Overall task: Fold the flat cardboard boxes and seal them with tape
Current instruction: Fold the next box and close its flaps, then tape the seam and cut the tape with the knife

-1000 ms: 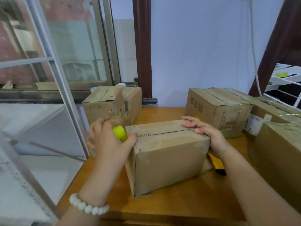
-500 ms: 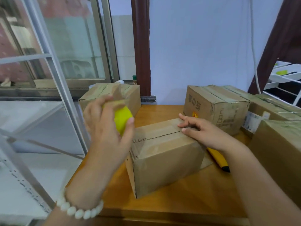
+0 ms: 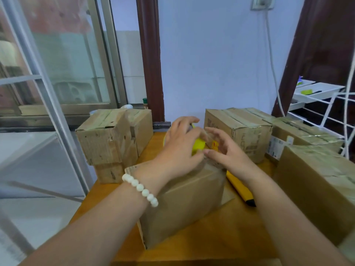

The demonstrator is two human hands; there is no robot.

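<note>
A folded cardboard box (image 3: 184,204) stands in the middle of the wooden table (image 3: 221,244), its top flaps closed. Above its far top edge my left hand (image 3: 180,148) grips a tape roll with a yellow core (image 3: 198,146). Right beside it, my right hand (image 3: 224,152) has its thumb and fingers pinched at a clear strip of tape coming off the roll; the tape itself is blurred. Both forearms cross over the box and hide most of its top seam.
A yellow box cutter (image 3: 240,187) lies right of the box. Taped boxes stand at the back left (image 3: 113,135), back right (image 3: 238,131) and along the right side (image 3: 315,187). A white wire rack (image 3: 324,104) is far right; a window frame is left.
My left hand has carried the tape roll from the box's left end up and across to its far top edge. My right hand has lifted off the box top and met the roll.
</note>
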